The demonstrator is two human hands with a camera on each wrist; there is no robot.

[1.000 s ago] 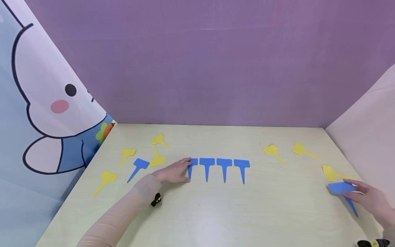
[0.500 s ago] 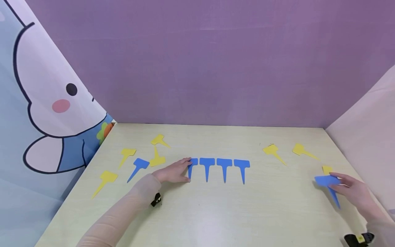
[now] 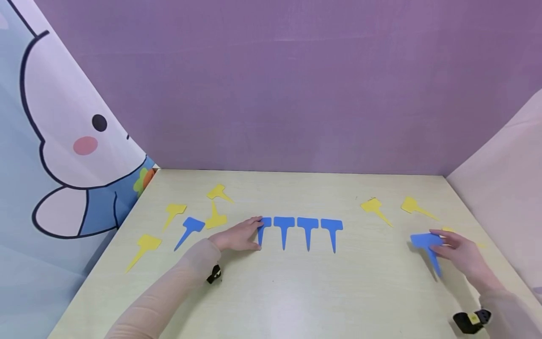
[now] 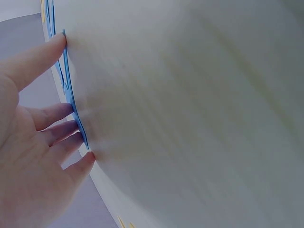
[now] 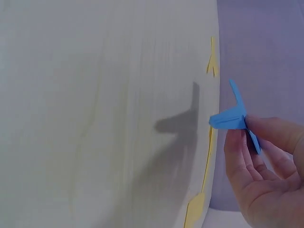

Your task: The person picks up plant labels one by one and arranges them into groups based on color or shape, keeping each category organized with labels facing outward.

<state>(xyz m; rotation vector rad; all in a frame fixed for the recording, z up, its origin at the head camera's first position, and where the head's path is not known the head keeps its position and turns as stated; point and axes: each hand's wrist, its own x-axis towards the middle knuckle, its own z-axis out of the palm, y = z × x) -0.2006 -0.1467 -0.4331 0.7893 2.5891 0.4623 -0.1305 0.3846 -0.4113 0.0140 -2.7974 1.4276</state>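
looks mostly done imo; four blue tags (image 3: 308, 224) sit lined up mid-table (image 3: 313, 287), spread-out left hand (image 3: 239, 235) touching the leftmost; right hand (image 3: 460, 254) pinches a fifth tag (image 3: 425, 240) over right; one loose tag (image 3: 193, 224) on the left seems unplaced.

The desk (image 3: 313, 296) is pale and wood-grained. Four blue T-shaped tags (image 3: 284, 226) form a row near mid-surface; a separate blue tag (image 3: 192, 226) and four yellow tags (image 3: 147, 244) lie left of it, three yellow tags (image 3: 372, 206) right, one partly hidden.
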